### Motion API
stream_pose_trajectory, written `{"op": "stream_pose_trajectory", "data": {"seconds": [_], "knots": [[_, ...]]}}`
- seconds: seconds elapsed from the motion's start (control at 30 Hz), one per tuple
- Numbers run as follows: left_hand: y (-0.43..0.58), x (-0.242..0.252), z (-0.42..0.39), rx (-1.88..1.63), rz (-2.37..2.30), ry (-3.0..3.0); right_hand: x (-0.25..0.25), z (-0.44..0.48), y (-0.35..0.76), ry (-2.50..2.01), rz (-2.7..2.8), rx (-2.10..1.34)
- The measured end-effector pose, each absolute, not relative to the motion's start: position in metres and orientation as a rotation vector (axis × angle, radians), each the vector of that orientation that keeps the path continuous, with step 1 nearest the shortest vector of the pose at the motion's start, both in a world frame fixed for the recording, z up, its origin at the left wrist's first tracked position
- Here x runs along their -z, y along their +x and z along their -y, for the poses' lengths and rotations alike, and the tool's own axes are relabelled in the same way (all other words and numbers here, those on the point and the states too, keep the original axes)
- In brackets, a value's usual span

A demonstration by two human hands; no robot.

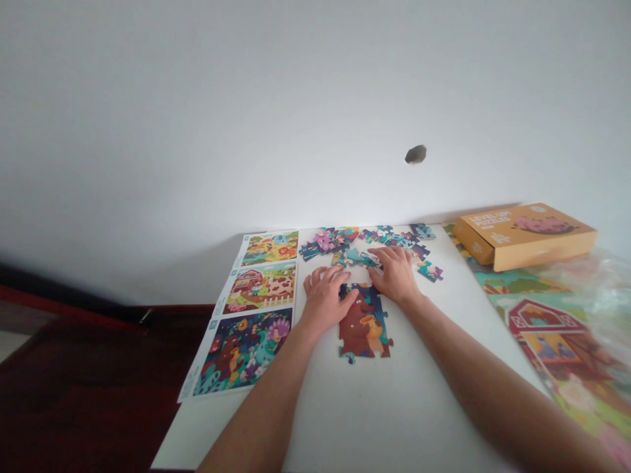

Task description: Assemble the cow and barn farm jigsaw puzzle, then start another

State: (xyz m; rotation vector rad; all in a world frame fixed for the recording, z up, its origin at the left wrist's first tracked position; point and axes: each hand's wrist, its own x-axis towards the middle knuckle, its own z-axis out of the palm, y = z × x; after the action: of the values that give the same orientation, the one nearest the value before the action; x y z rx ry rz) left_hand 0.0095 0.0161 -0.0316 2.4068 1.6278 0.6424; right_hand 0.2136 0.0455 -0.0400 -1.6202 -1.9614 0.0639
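Observation:
A joined block of puzzle pieces (362, 328) with a brown bear lies on the white table (355, 407). My left hand (325, 299) rests at the block's upper left, fingers spread, its thumb over the block's edge. Beyond the block's upper right corner, my right hand (394, 272) reaches with its fingers apart toward the loose puzzle pieces (328, 240), which lie in a heap along the table's far side. Whether its fingertips touch a piece is too small to tell. One loose piece (430, 270) lies just right of my right hand.
A reference sheet (221, 289) with three printed pictures lies at the left. At the right are an orange puzzle box (542, 236), a finished-looking farm picture (552, 328) and clear plastic wrap (601, 289). A white wall (296, 118) rises behind the table.

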Motion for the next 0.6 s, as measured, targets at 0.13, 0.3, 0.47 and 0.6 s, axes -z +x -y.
{"op": "stream_pose_trajectory", "data": {"seconds": [0.13,0.3,0.47,0.6], "knots": [[0.0093,0.0309,-0.016,-0.642,-1.618,2.412,0.046,-0.0475,0.2157,-1.659,1.972,-0.084],[0.0093,0.0302,-0.0158,-0.631,-1.594,2.401,0.0461,-0.0491,0.2155,-1.692,1.941,-0.099],[0.0089,0.0295,-0.0157,-0.62,-1.588,2.389,0.0449,-0.0493,0.2146,-1.763,1.926,-0.124],[0.0079,0.03,-0.0154,-0.59,-1.541,2.418,0.0472,-0.0484,0.2144,-1.814,1.903,-0.065]]}}
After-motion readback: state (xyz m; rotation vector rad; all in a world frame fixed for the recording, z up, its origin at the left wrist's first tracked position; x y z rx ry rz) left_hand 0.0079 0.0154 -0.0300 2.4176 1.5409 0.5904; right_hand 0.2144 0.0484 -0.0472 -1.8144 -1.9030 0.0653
